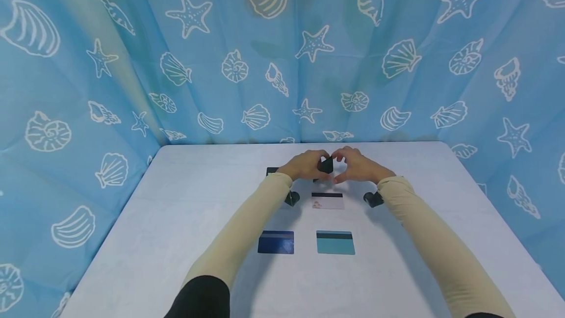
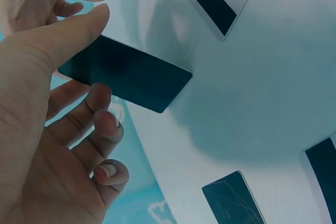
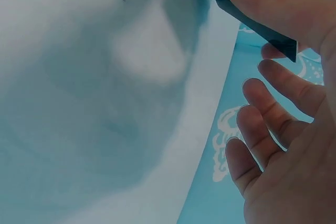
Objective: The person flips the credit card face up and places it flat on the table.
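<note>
My left hand [image 1: 309,165] pinches a dark card [image 2: 128,74] between its thumb and fingers, over the far part of the table. Seen in the left wrist view, the card is tilted and the left thumb lies along its edge. My right hand [image 1: 359,166] faces it from the right, thumb and forefinger spread around the card's free side in the head view. Its thumb overlaps the card [image 3: 278,45] in the right wrist view, while the other fingers are loosely bent. Just nearer than the hands lies a white card with a black stripe [image 1: 328,203].
On the white table [image 1: 176,220], a dark blue card [image 1: 275,243] and a teal card [image 1: 335,244] lie nearer the person. Another dark card [image 1: 271,171] is partly behind the left wrist. A blue curtain with shell prints [image 1: 273,97] hangs along the table's back and sides.
</note>
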`<control>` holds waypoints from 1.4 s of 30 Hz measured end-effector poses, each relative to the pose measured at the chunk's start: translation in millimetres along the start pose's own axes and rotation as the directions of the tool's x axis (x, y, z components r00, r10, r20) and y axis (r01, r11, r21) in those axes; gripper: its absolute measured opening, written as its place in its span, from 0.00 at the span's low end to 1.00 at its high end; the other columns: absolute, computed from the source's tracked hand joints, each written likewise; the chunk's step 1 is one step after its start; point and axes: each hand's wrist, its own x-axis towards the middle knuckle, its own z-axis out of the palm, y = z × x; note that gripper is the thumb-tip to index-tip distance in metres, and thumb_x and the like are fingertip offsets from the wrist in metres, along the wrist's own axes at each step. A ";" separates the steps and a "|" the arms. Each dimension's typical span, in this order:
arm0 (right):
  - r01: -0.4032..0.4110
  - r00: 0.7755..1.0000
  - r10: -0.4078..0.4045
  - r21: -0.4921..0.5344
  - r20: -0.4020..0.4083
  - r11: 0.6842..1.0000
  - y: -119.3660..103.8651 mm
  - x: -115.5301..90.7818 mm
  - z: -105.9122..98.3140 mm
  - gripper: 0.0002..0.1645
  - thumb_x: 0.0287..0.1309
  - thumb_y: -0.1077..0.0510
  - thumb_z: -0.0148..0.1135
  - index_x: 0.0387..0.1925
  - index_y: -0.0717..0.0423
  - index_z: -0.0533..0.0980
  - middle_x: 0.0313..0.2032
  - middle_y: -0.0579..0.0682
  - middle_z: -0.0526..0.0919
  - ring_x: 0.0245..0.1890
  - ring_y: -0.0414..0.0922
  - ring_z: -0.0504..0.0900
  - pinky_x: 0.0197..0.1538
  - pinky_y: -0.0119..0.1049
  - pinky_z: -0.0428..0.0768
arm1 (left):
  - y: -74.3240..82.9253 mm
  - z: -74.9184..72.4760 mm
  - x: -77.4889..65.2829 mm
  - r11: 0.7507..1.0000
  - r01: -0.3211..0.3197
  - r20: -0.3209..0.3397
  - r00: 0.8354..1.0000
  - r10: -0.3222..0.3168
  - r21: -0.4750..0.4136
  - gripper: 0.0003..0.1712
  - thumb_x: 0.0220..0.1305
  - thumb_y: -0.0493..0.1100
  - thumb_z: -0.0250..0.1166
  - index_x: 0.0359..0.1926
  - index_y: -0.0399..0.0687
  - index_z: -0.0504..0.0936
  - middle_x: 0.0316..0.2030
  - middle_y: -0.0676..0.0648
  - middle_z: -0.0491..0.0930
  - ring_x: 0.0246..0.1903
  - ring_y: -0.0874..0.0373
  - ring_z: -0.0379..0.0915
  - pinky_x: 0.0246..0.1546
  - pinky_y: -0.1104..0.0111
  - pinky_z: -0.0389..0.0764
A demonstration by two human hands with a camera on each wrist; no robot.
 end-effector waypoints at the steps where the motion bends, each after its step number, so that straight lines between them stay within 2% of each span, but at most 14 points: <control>1: 0.005 1.000 -0.005 -0.005 0.002 1.000 0.5 0.4 0.9 0.46 0.49 0.52 0.82 0.68 0.59 0.70 0.59 0.60 0.74 0.60 0.58 0.67 0.62 0.58 0.75 | 0.1 -0.3 -0.7 1.000 0.003 0.002 1.000 -0.003 0.002 0.41 0.64 0.57 0.73 0.72 0.50 0.70 0.53 0.47 0.82 0.49 0.55 0.77 0.60 0.59 0.80; 6: 0.014 1.000 -0.014 -0.026 0.004 1.000 2.4 2.7 5.5 0.48 0.48 0.51 0.82 0.68 0.61 0.71 0.58 0.60 0.74 0.60 0.57 0.68 0.62 0.57 0.74 | 0.2 -2.0 -2.3 1.000 0.010 -0.004 1.000 -0.010 0.009 0.40 0.64 0.57 0.73 0.72 0.51 0.70 0.49 0.47 0.82 0.46 0.55 0.77 0.56 0.60 0.80; 13: 0.037 0.999 -0.037 -0.027 0.006 0.999 3.8 4.8 11.1 0.47 0.48 0.52 0.82 0.66 0.64 0.70 0.59 0.62 0.75 0.59 0.58 0.68 0.63 0.58 0.74 | 2.0 -6.7 -4.2 1.000 -0.010 -0.019 1.000 0.010 0.018 0.40 0.64 0.57 0.74 0.72 0.50 0.71 0.45 0.48 0.81 0.42 0.56 0.76 0.43 0.66 0.77; 20: 0.060 0.998 -0.060 -0.013 0.005 0.998 4.2 6.1 17.2 0.45 0.47 0.51 0.83 0.62 0.67 0.72 0.56 0.62 0.75 0.56 0.57 0.70 0.61 0.56 0.73 | 1.9 -9.6 -7.6 0.998 -0.065 -0.033 0.997 0.065 0.010 0.40 0.63 0.57 0.74 0.71 0.49 0.71 0.40 0.48 0.80 0.35 0.58 0.73 0.34 0.70 0.73; 33: 0.064 0.998 -0.064 0.091 -0.001 0.994 3.1 7.7 28.0 0.39 0.49 0.51 0.82 0.57 0.65 0.74 0.52 0.62 0.74 0.51 0.54 0.72 0.54 0.49 0.76 | 4.1 -10.9 -11.8 0.993 -0.113 -0.043 0.993 0.111 -0.046 0.42 0.63 0.58 0.74 0.72 0.46 0.71 0.41 0.48 0.81 0.35 0.59 0.73 0.34 0.72 0.72; 38: 0.075 0.997 -0.075 0.090 -0.002 0.993 3.6 9.2 30.2 0.38 0.50 0.51 0.81 0.56 0.66 0.73 0.50 0.60 0.74 0.48 0.52 0.73 0.50 0.44 0.76 | 1.9 -9.6 -11.5 0.992 -0.113 -0.044 0.993 0.110 -0.049 0.42 0.63 0.59 0.73 0.72 0.47 0.71 0.41 0.49 0.80 0.35 0.60 0.73 0.34 0.72 0.72; 42: 0.076 0.997 -0.075 0.061 -0.019 0.995 3.7 9.6 29.1 0.37 0.51 0.51 0.81 0.56 0.66 0.73 0.50 0.60 0.75 0.49 0.53 0.73 0.51 0.47 0.76 | -0.4 -10.6 -11.9 0.992 -0.116 -0.056 0.992 0.113 -0.056 0.42 0.64 0.59 0.72 0.72 0.46 0.71 0.43 0.48 0.81 0.36 0.59 0.73 0.35 0.71 0.73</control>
